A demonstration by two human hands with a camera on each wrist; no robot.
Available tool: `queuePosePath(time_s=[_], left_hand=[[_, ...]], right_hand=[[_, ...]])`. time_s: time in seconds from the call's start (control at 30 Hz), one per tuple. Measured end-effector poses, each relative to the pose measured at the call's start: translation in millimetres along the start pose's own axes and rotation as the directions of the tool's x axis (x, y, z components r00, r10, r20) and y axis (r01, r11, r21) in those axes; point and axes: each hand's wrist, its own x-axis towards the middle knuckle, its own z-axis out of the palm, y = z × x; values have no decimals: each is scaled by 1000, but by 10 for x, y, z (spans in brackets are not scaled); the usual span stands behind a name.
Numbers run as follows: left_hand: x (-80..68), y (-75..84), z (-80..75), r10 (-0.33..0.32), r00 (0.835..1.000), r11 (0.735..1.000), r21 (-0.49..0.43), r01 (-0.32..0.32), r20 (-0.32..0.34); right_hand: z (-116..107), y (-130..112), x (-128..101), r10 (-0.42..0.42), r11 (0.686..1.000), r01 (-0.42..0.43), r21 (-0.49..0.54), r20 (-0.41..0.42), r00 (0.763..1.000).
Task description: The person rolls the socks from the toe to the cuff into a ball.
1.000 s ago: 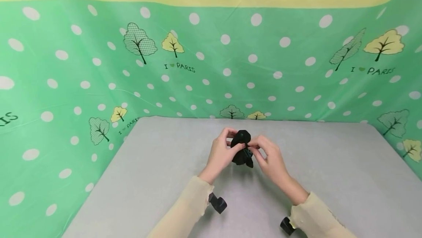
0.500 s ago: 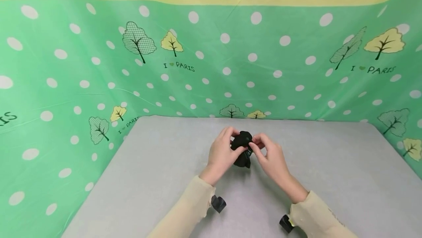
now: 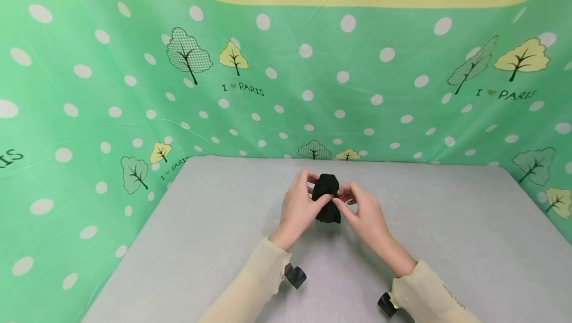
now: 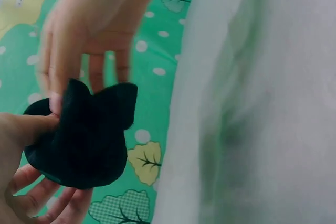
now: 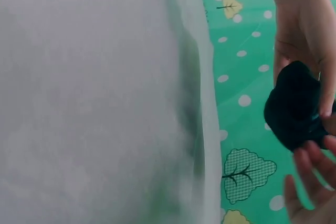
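A small bundle of black cloth [image 3: 327, 186] is held up over the grey table between both hands. My left hand [image 3: 298, 208] grips it from the left, thumb on the near face and fingers behind. From the right, my right hand [image 3: 364, 216] pinches its edge between thumb and fingertips, close to the left thumb. Two pointed flaps stand out of the black bundle [image 4: 86, 135] in the left wrist view, and its lower side is rounded. In the right wrist view the bundle [image 5: 296, 106] looks crumpled and is partly cut off by the frame.
A grey cloth-covered table [image 3: 214, 233] spreads under the hands. Behind it hangs a green curtain [image 3: 286, 79] with white dots and printed trees. Black wrist mounts stick out beneath both cream sleeves [image 3: 252, 281].
The bundle has turned in the hands: the shiny dark strip seen on its right side earlier is out of sight now. The right fingers have shifted along its edge. Both arms stay nearly in place.
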Motion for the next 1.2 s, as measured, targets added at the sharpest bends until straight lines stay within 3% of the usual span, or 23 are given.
queuePosePath(time_s=[0.1, 0.2, 0.33, 0.4, 0.63, 0.87, 1.03, 1.1, 1.2], left_hand=[[11, 0, -23, -13, 1000, 995, -100, 13, -2], [11, -13, -56, 15, 998, 977, -215, 0, 68], [-6, -32, -110, 99, 974, 953, -300, -34, 205], [-18, -41, -124, 115, 966, 955, -295, -43, 231], [-10, -64, -95, 111, 985, 961, -266, -73, 132], [-18, -44, -60, 123, 991, 961, -255, -106, 50], [17, -64, -28, 88, 996, 977, -194, -89, -17], [44, -86, -28, 64, 998, 983, -171, -65, -12], [62, -92, -41, 46, 999, 988, -149, -42, 28]], right_hand=[[-7, 19, -2, 125, 988, -129, 82, 52, 991], [-22, 44, 9, 190, 966, -195, 168, 44, 981], [-72, 59, 31, 187, 956, -184, 227, 9, 982], [-95, 66, 31, 175, 953, -174, 249, 19, 984], [-135, 91, 19, 183, 903, -197, 383, 72, 980], [-96, 53, 17, 162, 935, -146, 323, -24, 986], [-63, 44, -9, 30, 953, -28, 303, -2, 1000], [-42, 23, -24, -9, 958, 4, 286, 19, 1000], [-28, -8, -38, 3, 971, -10, 239, 27, 1000]])
